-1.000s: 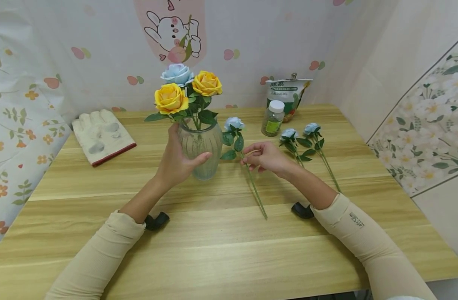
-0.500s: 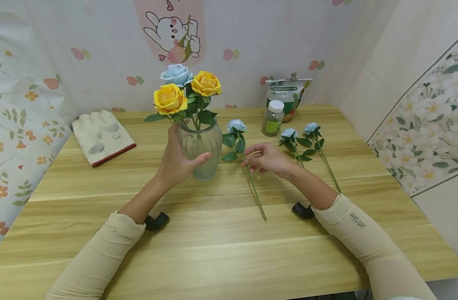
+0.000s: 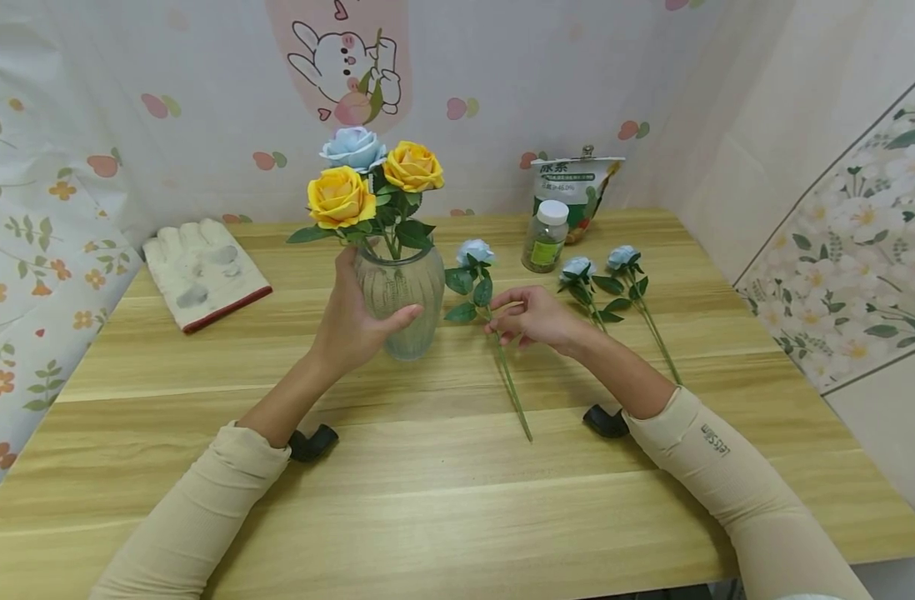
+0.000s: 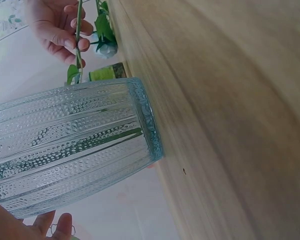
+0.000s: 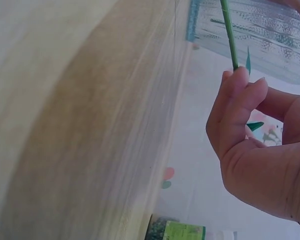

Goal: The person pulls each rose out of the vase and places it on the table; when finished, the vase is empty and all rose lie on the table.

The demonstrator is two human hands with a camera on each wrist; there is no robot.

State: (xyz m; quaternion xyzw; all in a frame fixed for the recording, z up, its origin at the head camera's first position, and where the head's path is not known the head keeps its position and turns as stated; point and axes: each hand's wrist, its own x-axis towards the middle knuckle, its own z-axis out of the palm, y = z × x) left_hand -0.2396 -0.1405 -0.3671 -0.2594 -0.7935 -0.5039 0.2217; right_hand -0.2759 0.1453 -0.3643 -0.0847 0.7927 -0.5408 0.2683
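A ribbed clear glass vase (image 3: pixel 408 312) stands upright on the table, bearing two yellow roses (image 3: pixel 341 198) and a blue rose (image 3: pixel 354 150). My left hand (image 3: pixel 356 321) grips its left side, the thumb across the front and the fingers mostly hidden behind. Just right of the vase, my right hand (image 3: pixel 536 318) pinches the green stem (image 5: pixel 231 42) of a smaller blue rose (image 3: pixel 475 252) below its leaves. This rose is held at a slant, bloom away from me and stem end toward me. In the left wrist view, the vase base (image 4: pixel 149 120) is on the wood.
Two more blue roses (image 3: pixel 577 267) lie right of my right hand. Behind them stand a white-capped jar (image 3: pixel 544 242) and a clipped pouch (image 3: pixel 577 187). A cream work glove (image 3: pixel 206 275) lies at the back left of the wooden table (image 3: pixel 442 508).
The blue rose in my right hand has shifted slightly, its bloom a little to the right and nearer me. My left hand and the vase stay in place.
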